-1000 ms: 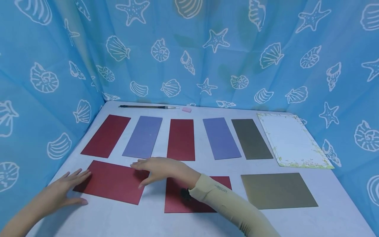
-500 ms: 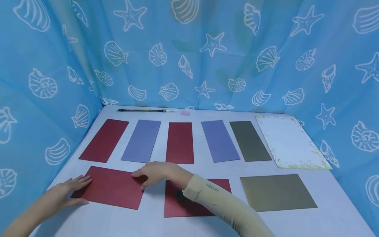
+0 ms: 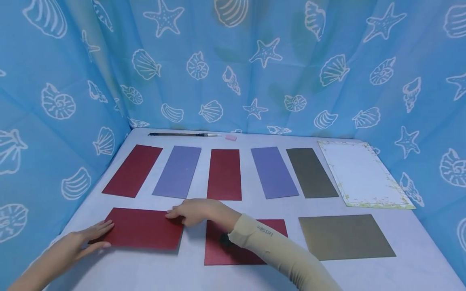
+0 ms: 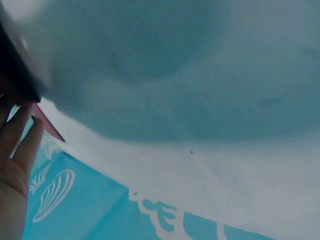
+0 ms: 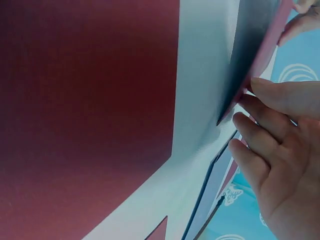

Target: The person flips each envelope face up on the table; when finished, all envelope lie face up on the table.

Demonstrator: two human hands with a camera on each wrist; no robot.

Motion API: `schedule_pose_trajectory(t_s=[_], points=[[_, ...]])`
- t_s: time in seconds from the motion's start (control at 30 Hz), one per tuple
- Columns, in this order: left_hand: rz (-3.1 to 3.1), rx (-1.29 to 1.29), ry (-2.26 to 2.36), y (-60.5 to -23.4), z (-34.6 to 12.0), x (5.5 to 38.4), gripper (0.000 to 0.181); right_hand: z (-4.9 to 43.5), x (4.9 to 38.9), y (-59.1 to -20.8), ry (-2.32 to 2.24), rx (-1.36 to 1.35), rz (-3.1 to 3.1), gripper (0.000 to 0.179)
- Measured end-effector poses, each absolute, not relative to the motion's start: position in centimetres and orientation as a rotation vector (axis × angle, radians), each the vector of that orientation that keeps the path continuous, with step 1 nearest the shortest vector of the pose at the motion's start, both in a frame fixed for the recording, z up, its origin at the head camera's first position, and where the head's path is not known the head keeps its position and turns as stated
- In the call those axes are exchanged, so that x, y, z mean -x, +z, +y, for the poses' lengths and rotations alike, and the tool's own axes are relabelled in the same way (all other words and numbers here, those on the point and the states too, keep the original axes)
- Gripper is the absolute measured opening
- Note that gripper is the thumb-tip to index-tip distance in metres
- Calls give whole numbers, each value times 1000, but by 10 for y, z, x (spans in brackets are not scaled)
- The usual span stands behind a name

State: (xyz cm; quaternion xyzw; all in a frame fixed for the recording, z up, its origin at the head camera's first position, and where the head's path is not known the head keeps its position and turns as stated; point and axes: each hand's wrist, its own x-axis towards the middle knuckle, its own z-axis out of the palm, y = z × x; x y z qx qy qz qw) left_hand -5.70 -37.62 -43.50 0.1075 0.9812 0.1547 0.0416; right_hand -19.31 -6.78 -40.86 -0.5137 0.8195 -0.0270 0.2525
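A dark red rectangular card (image 3: 142, 229) is raised a little off the table at the front left, its near edge casting a shadow. My left hand (image 3: 81, 240) grips its left end, thumb at the near corner and fingers at the far edge. At the other end my right hand (image 3: 194, 211) pinches the card; the right wrist view shows the thumb (image 5: 277, 95) on one face and fingers behind. In the left wrist view, only part of the left hand (image 4: 15, 170) shows beside a dark card corner. A second red card (image 3: 218, 258) lies flat beneath my right forearm.
Behind stands a row of upright-laid cards: red (image 3: 132, 171), purple (image 3: 177, 171), red (image 3: 224, 174), purple (image 3: 274, 172) and olive (image 3: 312, 173). Another olive card (image 3: 346, 237) lies front right. A bordered white sheet (image 3: 365, 173), a brush (image 3: 178, 134) and a pink eraser (image 3: 231, 138) lie farther back.
Both hands have taken hold of the front-left red card, which lay flat before. Its near edge has come up off the table. The other cards have stayed put.
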Motion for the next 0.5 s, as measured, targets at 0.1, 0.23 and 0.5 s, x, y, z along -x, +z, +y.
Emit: schedule_pose_trajectory(t_s=[0.1, 0.23, 0.5], points=[[3054, -326, 512, -431, -374, 52, 63, -67, 193, -409, -89, 1424, 2221, 57], [3217, -388, 550, -426, -373, 49, 45, -66, 193, -409, -165, 1400, 2185, 61], [3359, -312, 619, -413, -372, 52, 25, -66, 193, -406, -164, 1494, 2112, 58]])
